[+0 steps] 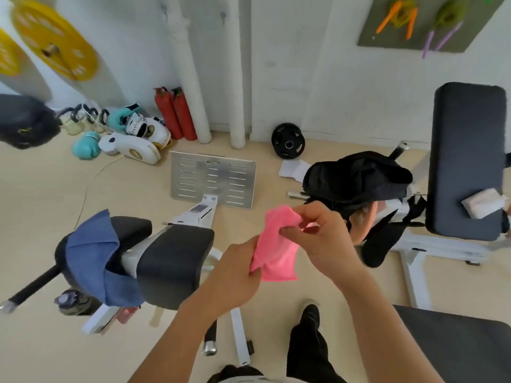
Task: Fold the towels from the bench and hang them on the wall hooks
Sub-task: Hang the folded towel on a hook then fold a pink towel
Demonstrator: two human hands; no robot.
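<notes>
While the left hand [237,268] pinched the lower edge of the pink towel [273,244] and the right hand [318,233] gripped its top, the towel hung in mid-air, partly folded. Beyond, a blue towel [94,261] lay draped over the bench pad [171,261], seemingly unfolded. No hung towel was in view; hanging apparently remained.

The room had white walls [318,87] and a pale beige floor [41,194]. Two white padded pipes [190,78] ran down to the floor, with two red cylinders [174,114] just beside them. Yellow weight plates [55,40] hung at the upper left. A black weight plate [288,144] leaned against the wall, and boxing gloves [132,134] lay on the floor.
</notes>
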